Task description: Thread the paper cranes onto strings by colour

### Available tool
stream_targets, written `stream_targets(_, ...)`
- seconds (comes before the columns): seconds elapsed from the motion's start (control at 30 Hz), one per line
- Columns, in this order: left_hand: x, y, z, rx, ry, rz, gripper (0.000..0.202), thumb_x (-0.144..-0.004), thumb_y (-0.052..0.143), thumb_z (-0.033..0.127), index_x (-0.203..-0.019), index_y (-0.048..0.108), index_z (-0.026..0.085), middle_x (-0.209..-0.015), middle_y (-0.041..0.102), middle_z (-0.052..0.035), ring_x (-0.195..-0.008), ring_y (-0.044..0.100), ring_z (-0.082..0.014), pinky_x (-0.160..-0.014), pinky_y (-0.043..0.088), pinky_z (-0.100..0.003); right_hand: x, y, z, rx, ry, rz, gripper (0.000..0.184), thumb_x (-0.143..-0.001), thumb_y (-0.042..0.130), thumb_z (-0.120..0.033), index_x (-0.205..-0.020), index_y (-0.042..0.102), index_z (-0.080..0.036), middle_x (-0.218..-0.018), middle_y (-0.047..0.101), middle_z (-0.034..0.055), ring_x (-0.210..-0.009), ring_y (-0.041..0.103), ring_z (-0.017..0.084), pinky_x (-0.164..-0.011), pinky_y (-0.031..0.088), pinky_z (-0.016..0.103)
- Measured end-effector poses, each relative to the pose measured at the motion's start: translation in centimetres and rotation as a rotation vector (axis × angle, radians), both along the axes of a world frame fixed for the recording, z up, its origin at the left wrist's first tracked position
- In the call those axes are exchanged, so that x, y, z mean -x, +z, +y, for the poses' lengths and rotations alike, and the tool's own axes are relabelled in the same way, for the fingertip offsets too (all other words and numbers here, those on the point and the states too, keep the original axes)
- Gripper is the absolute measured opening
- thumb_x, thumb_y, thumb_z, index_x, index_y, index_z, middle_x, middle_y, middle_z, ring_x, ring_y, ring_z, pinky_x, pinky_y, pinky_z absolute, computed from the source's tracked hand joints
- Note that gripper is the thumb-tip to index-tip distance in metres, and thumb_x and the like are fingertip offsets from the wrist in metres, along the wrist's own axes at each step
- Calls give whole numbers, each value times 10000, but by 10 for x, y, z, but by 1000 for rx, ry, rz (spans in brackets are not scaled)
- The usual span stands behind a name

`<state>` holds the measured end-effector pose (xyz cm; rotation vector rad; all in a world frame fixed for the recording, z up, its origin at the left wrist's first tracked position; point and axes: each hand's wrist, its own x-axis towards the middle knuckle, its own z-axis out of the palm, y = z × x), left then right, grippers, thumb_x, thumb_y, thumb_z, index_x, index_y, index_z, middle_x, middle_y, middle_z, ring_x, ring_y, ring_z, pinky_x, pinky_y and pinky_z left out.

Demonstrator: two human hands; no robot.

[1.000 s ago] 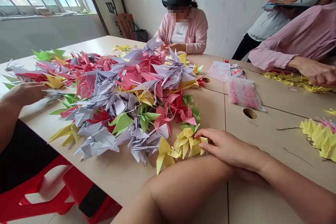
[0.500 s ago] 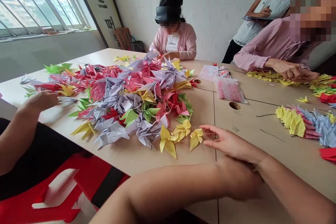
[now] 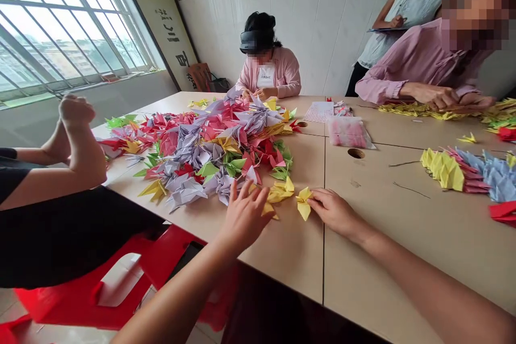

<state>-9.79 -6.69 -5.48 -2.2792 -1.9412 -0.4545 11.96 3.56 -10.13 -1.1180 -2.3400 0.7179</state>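
My right hand (image 3: 334,210) pinches the edge of a small yellow paper crane (image 3: 304,204) on the table, thumb and forefinger closed on it. To its left, my left hand (image 3: 246,216) hovers with fingers spread over another yellow folded paper piece (image 3: 271,210), which it partly hides. Between the two hands lies a further yellow folded piece (image 3: 281,190). Just beyond is a big heap of folded paper cranes (image 3: 201,156) in lilac, pink, red, green and yellow.
Strung paper cranes (image 3: 443,170) lie at the right, near loose dark cords (image 3: 411,190). A clear bag (image 3: 350,133) of pink pieces sits by a round table hole (image 3: 356,153). A co-worker's raised hands (image 3: 76,110) are at left. Other people work across the table.
My left arm has uncrossed from the right and swung left over the yellow pieces. My right hand has taken hold of a yellow crane. The neighbour at left has lifted their hands.
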Motion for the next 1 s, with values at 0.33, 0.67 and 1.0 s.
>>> stream_targets(0.33,-60,-13,11,142,-266,-257,252,-860,516,166,-1097,601,170,-1089,665,-96,-1039,592,-226,-927,470,-400,-110,16,-13,93,-247,-73,287,-848,415,-381,-686,582,-213,-697,654,35,-681,618,201,-612,477,292)
stream_targets(0.67,-75,2,42,113,-198,-490,466,-814,604,346,-1245,484,214,-1343,481,-109,-1281,401,-248,-1042,361,-472,-140,30,-25,-37,-249,-7,617,-788,599,-362,-1369,406,-284,-1466,356,67,-1347,338,269,-1060,367,446)
stream_targets(1.0,-97,3,78,242,-336,-369,117,-803,565,176,-796,682,162,-1108,620,-113,-1044,566,-235,-913,451,-388,-100,31,12,-45,-275,72,151,-811,534,-230,-778,680,-210,-1218,587,92,-1060,600,232,-919,480,393)
